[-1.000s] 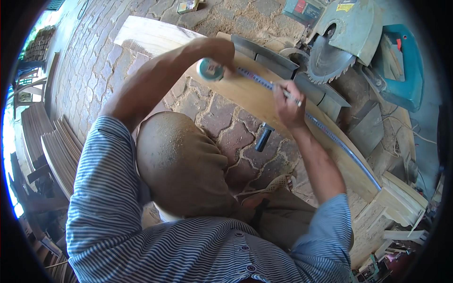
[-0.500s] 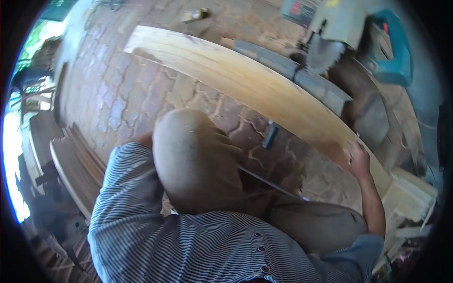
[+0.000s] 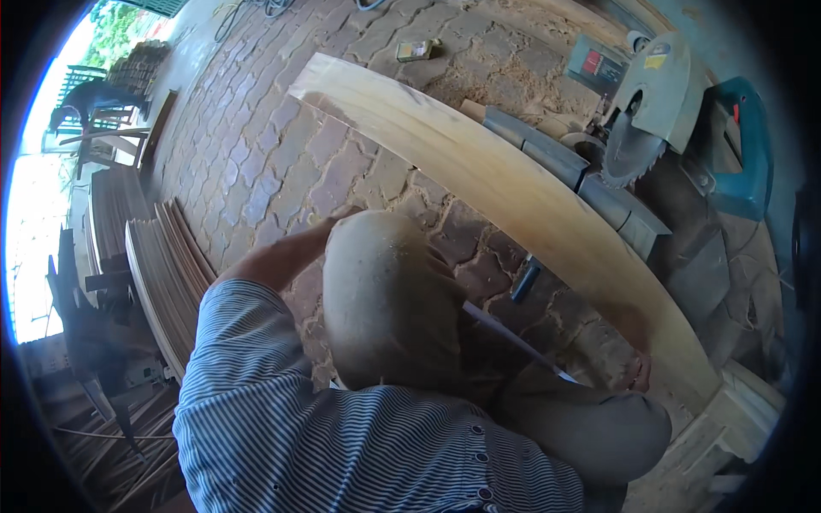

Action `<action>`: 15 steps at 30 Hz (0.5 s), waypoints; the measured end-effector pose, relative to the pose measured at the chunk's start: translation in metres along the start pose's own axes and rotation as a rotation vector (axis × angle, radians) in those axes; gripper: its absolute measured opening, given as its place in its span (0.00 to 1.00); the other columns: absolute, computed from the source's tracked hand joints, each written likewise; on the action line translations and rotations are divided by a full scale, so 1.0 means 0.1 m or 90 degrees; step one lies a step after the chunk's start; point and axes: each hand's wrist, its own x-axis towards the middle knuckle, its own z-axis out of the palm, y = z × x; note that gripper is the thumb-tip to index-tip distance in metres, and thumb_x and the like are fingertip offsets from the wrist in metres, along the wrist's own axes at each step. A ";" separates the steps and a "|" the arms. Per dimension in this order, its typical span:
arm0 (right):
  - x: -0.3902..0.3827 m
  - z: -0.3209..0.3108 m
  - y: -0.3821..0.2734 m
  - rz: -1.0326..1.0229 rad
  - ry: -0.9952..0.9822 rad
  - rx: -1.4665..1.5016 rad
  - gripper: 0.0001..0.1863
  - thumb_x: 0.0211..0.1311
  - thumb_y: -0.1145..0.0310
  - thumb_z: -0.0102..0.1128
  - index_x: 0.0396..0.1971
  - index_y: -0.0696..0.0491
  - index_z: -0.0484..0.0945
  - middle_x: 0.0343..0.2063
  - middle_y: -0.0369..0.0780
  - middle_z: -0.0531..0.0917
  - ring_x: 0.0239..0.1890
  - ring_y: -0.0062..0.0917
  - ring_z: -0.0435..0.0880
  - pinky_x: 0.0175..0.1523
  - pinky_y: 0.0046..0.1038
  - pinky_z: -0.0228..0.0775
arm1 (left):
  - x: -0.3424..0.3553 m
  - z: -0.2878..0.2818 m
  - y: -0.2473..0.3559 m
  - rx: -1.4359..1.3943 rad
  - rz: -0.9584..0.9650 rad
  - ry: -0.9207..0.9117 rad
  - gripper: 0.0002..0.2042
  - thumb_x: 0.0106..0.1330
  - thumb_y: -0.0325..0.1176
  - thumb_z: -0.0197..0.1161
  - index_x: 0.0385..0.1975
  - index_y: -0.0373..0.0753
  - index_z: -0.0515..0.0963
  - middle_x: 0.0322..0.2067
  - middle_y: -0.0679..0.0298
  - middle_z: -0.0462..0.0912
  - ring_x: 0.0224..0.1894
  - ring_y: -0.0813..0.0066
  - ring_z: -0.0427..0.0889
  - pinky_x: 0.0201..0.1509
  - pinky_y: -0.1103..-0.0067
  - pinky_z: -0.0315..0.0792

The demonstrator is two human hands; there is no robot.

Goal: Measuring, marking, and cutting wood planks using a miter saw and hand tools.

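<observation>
Plank: grey fence along far edge, prob. backing it. My R hand: at plank's near edge, maybe steadying; grip can't tell. My L hand: mostly hidden by knee, state can't tell. Pale strip: plank's near side.

pass: over board | near block: knee | far block: metal fence, saw blade

In front of you, a long, pale yellow board lies flat, slanting from far left down to near right. It has a brown patch by its far end. Closer to you, a thin, whitish measuring tape stretches straight, one end hidden.
</observation>
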 end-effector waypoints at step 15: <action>-0.01 0.57 0.09 0.333 0.059 0.944 0.16 0.77 0.53 0.61 0.53 0.47 0.80 0.43 0.36 0.88 0.46 0.26 0.85 0.50 0.31 0.77 | 0.05 -0.37 1.12 0.227 0.149 0.511 0.14 0.58 0.39 0.72 0.41 0.41 0.81 0.65 0.47 0.78 0.64 0.45 0.78 0.60 0.58 0.76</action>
